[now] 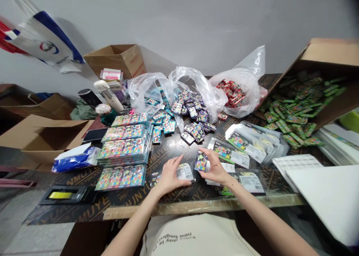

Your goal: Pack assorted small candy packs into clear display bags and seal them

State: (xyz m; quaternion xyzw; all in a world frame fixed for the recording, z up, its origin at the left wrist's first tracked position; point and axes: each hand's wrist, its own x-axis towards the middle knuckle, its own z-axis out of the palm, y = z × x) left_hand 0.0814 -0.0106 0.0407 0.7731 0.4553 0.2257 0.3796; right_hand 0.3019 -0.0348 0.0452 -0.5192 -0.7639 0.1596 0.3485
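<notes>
My right hand (215,169) pinches a small purple packet (201,161) just above the dark table (92,205), fingers closed on it. Beside it, my left hand (170,175) rests on a clear plastic sleeve with a printed card (183,171), fingers curled over its left edge. Loose purple packets (196,130) lie just beyond both hands. Flat clear sleeves with cards (237,155) are spread to the right of my right hand.
Stacks of filled packs (125,144) stand at left. Three plastic bags hold blue (151,99), purple (190,104) and red packets (232,91). A tipped cardboard box (322,61) spills green packets (291,117). White sheets (328,192) lie right; open boxes (47,136) left.
</notes>
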